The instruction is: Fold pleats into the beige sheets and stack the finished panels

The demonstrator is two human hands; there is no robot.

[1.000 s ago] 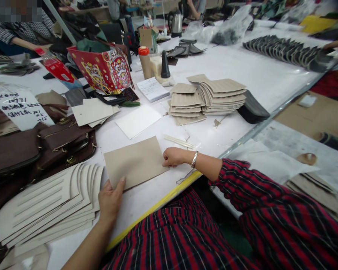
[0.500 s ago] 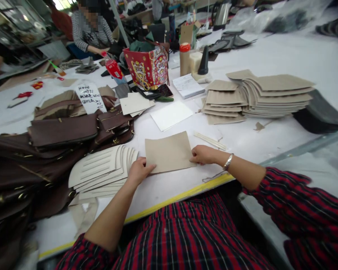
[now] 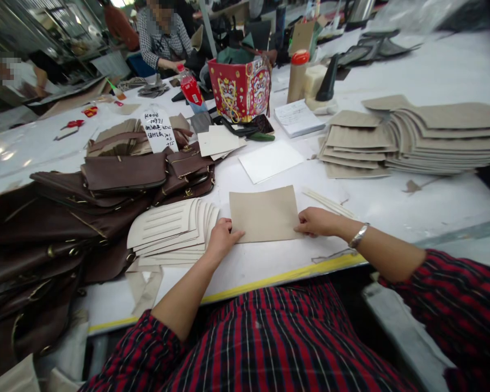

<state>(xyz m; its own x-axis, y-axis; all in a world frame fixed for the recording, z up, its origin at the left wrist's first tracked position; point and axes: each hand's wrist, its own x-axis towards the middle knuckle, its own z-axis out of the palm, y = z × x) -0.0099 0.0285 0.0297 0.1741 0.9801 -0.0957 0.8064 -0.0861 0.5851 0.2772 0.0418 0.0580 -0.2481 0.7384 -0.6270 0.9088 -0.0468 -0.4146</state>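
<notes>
A beige rectangular sheet [image 3: 264, 214], perhaps fabric or thin board, is held just over the white table by its two near corners. My left hand [image 3: 222, 238] pinches the left corner, thumb on top. At the opposite corner, my right hand [image 3: 316, 222], with a silver bracelet on the wrist, grips the edge between thumb and curled fingers. Close to my left hand lies a fanned stack of cream curved pieces [image 3: 165, 227] with slots. Beyond the sheet rests a white card [image 3: 271, 161]. Thin pale strips [image 3: 329, 203] lie just past my right hand.
Brown leather bags [image 3: 124, 173] are heaped at the left. Folded beige pieces [image 3: 445, 136] are stacked at the right. Farther back stand a red patterned box [image 3: 239, 90], a drink bottle [image 3: 191, 90], a notepad [image 3: 298, 118] and an orange-capped jar [image 3: 298, 76]. A co-worker [image 3: 165, 41] sits across the table.
The camera view has swung left, so everything sits farther right in the picture. Both hands keep their hold on the beige sheet, which looks slightly straighter.
</notes>
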